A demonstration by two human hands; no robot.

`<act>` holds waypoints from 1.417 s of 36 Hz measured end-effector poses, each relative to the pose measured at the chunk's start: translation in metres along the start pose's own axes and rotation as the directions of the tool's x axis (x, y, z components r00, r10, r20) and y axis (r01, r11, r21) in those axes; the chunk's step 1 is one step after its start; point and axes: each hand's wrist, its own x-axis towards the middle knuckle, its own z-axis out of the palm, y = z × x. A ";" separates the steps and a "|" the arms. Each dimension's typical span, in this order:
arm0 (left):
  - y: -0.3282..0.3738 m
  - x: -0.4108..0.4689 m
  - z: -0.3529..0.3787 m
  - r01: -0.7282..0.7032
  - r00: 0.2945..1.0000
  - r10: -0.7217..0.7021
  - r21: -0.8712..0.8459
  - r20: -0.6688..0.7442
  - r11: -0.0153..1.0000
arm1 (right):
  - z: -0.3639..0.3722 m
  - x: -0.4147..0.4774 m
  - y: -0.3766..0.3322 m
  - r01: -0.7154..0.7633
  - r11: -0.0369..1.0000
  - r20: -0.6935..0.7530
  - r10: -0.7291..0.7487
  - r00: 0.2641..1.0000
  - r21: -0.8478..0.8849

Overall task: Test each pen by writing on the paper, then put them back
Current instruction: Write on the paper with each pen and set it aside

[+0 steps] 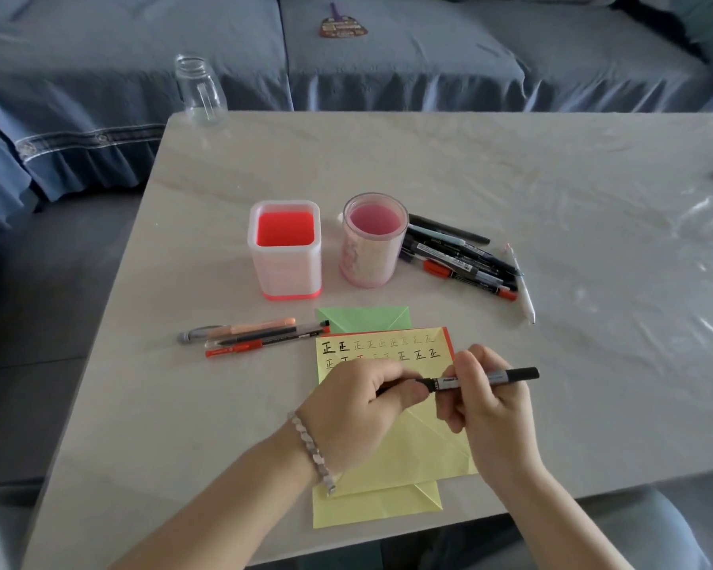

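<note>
I hold the marker (pixel 482 378) in both hands just below the middle of the frame, above the yellow paper (pixel 420 446). Its long axis runs nearly level from left to right, the right end a little higher. My left hand (pixel 355 409) has its fingers curled round the left end, so that end is hidden and I cannot tell whether a cap sits there. My right hand (pixel 490 409) pinches the barrel between thumb and fingers, with the black tail poking out past it to the right. The hands are close together, so I judge the next move is a pull or push straight along that axis, with the right hand then best placed to write. The marker is black with a pale label band. The top of the paper carries two rows of test marks, some bold, some faint. Above it, in the centre of the frame, stand a square cup (pixel 285 277) and a round cup (pixel 367 261), with a pile of pens (pixel 462 261) to their right and a row of pens (pixel 256 335) lower left.
</note>
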 end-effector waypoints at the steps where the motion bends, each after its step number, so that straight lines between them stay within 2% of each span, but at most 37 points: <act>1: 0.003 0.005 0.000 0.003 1.000 -0.002 -0.037 0.031 0.999 | -0.003 0.003 -0.002 0.026 1.000 0.003 -0.026 1.000 0.000; 5: 0.010 0.023 -0.003 0.196 0.969 -0.143 -0.267 0.203 0.944 | -0.011 0.011 -0.012 0.096 0.995 0.028 -0.096 0.995 -0.015; 7: 0.009 0.028 -0.003 0.252 0.952 -0.187 -0.272 0.243 0.929 | -0.013 0.016 -0.010 0.089 0.995 0.060 -0.087 0.994 -0.042; 9: 0.004 0.029 -0.002 0.211 0.967 -0.185 -0.145 0.174 0.967 | -0.016 0.023 -0.003 0.060 0.992 0.142 -0.045 0.989 -0.108; 11: -0.007 0.027 -0.002 0.152 0.986 -0.155 0.059 0.057 0.987 | -0.019 0.033 0.008 0.023 0.961 0.291 0.060 0.955 -0.275; 13: -0.017 0.022 -0.007 0.148 0.988 -0.136 0.193 -0.077 0.970 | -0.025 0.047 0.020 0.089 0.814 0.393 0.179 0.902 -0.574; 14: -0.023 0.019 -0.012 0.165 0.981 -0.134 0.228 -0.144 0.960 | -0.031 0.057 0.028 0.152 0.698 0.387 0.191 0.902 -0.700; 16: -0.030 0.012 -0.021 0.197 0.957 -0.129 0.258 -0.259 0.946 | -0.043 0.079 0.039 0.227 0.531 0.313 0.076 0.947 -0.816; 19: -0.042 0.003 -0.034 0.230 0.915 -0.119 0.255 -0.386 0.939 | -0.056 0.111 0.041 0.141 0.438 0.093 -0.128 0.987 -0.888; 22: -0.053 -0.005 -0.042 0.257 0.888 -0.127 0.249 -0.441 0.934 | -0.062 0.133 0.045 0.034 0.346 -0.003 -0.105 0.994 -0.938; 26: -0.063 -0.012 -0.046 0.285 0.864 -0.145 0.232 -0.483 0.930 | -0.064 0.141 0.053 0.025 0.244 0.007 -0.075 0.997 -0.969; 31: -0.074 -0.015 -0.047 0.329 0.851 -0.156 0.277 -0.502 0.903 | -0.068 0.144 0.050 -0.015 0.242 -0.018 -0.006 1.000 -0.970; 33: -0.076 -0.016 -0.051 0.294 0.853 -0.086 0.339 -0.515 0.894 | -0.070 0.140 0.049 -0.007 0.249 -0.001 0.024 1.000 -0.969; 36: -0.082 -0.013 -0.065 0.241 0.844 0.076 0.502 -0.531 0.831 | -0.072 0.129 0.048 0.084 0.253 0.084 -0.008 0.996 -0.964; 39: -0.092 -0.007 -0.080 0.315 0.789 0.138 0.588 -0.598 0.745 | -0.066 0.112 0.044 0.144 0.355 0.141 -0.034 0.989 -0.924; 41: -0.100 -0.001 -0.088 0.382 0.770 0.103 0.584 -0.630 0.716 | -0.059 0.098 0.039 0.148 0.451 0.157 -0.018 0.987 -0.880; 45: -0.112 0.005 -0.096 0.446 0.772 0.021 0.565 -0.636 0.694 | -0.046 0.074 0.031 0.154 0.565 0.213 0.039 0.976 -0.811; 48: -0.108 0.005 -0.089 0.335 0.794 0.128 0.603 -0.595 0.723 | -0.038 0.060 0.023 0.159 0.628 0.245 0.052 0.968 -0.762; 49: -0.102 0.004 -0.084 0.249 0.809 0.175 0.598 -0.561 0.762 | -0.034 0.055 0.020 0.167 0.642 0.260 0.052 0.964 -0.748; 51: -0.081 0.000 -0.073 0.057 0.852 0.207 0.479 -0.481 0.876 | -0.028 0.047 0.010 0.180 0.664 0.299 0.069 0.952 -0.725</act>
